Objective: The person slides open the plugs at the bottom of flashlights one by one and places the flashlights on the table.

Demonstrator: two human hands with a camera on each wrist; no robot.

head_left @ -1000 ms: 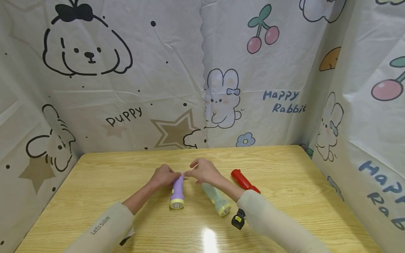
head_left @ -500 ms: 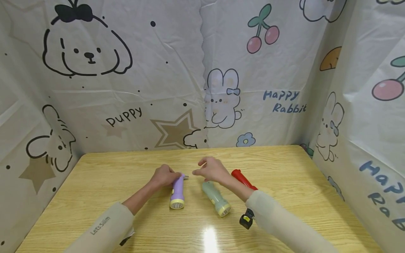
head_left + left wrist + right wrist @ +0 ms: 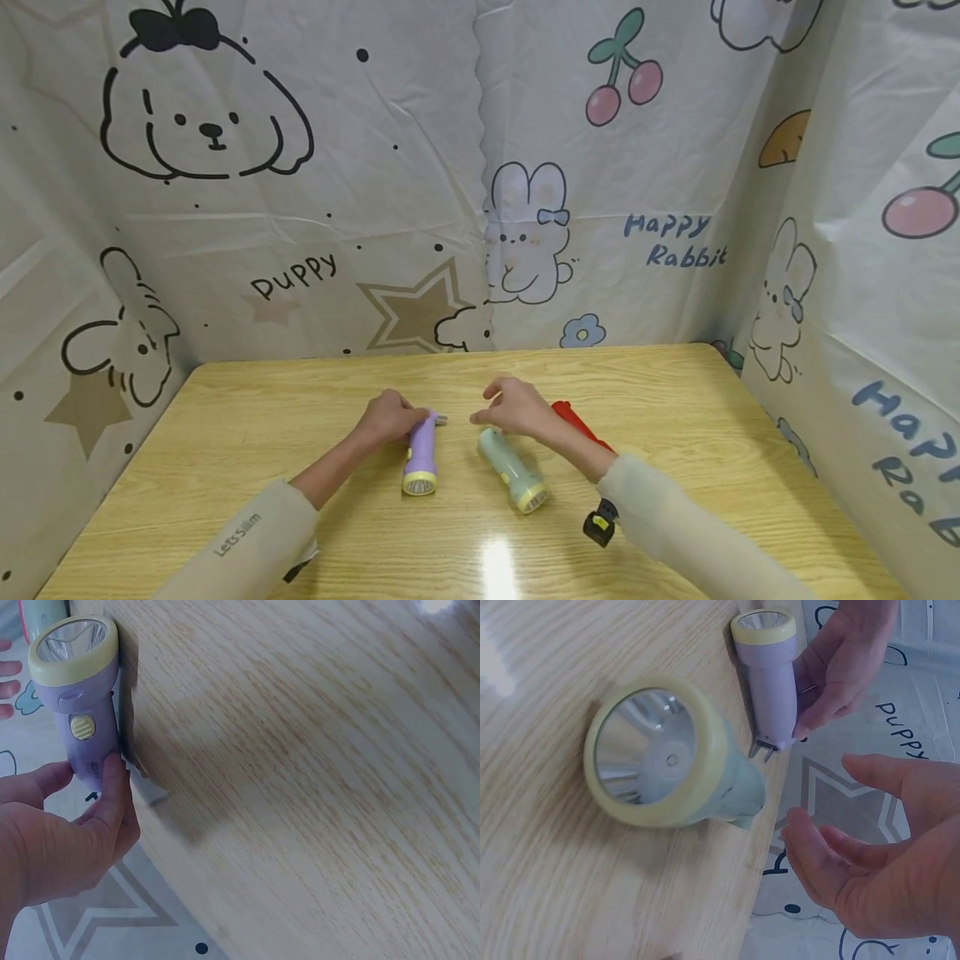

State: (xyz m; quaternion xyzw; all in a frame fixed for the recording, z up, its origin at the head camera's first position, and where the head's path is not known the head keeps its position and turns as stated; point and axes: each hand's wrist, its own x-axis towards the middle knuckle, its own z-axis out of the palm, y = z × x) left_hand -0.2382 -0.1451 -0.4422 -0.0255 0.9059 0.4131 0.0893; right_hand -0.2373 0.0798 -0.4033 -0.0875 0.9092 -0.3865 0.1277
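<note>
My left hand (image 3: 387,417) grips the tail end of a purple flashlight (image 3: 88,712) between thumb and fingers; the flashlight lies on the table with its yellow-rimmed lens toward me. Two metal plug prongs (image 3: 763,752) stick out of its side near the tail. My right hand (image 3: 513,407) hovers past the tail of a pale green flashlight (image 3: 510,468), fingers loosely bent and apart from the thumb, holding nothing. In the right wrist view the green flashlight's yellow rim (image 3: 699,757) faces the camera. A red flashlight (image 3: 579,423) lies partly hidden behind my right forearm.
The wooden table (image 3: 262,433) has a patterned cloth (image 3: 405,167) hanging behind it and at both sides. A black wrist camera (image 3: 599,525) hangs below my right sleeve. Light glares off the table's near part.
My right hand has moved right, away from the purple flashlight's tail, and the plug prongs there have come into sight. My left hand and the flashlights have stayed in place.
</note>
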